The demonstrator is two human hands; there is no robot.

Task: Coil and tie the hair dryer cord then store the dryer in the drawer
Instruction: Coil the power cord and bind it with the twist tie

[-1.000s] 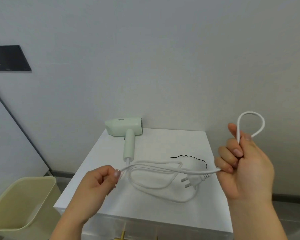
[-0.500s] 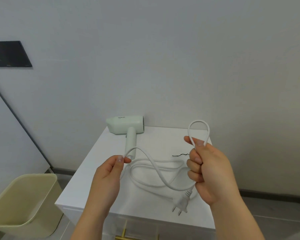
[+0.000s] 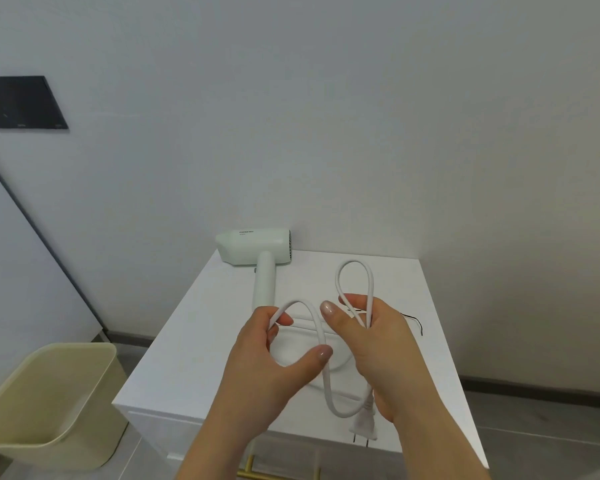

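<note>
A pale green hair dryer (image 3: pixel 257 252) lies at the back left of the white cabinet top (image 3: pixel 426 368), handle toward me. Its white cord (image 3: pixel 321 344) runs into both hands above the cabinet. My right hand (image 3: pixel 378 351) grips a loop that stands up above the fingers, and the plug (image 3: pixel 362 429) hangs below the palm. My left hand (image 3: pixel 267 368) pinches a second bend of the cord, close beside the right hand. A thin black twist tie (image 3: pixel 416 322) lies on the top, partly hidden behind my right hand.
A beige plastic bin (image 3: pixel 45 403) stands on the floor left of the cabinet. A brass drawer handle (image 3: pixel 253 471) shows at the cabinet's front, below my arms. A black panel (image 3: pixel 21 102) hangs on the wall at upper left.
Both hands have come together over the cabinet's middle. The right hand moved left with its loop, the plug now hangs beneath it, and the left hand raised a new bend of cord.
</note>
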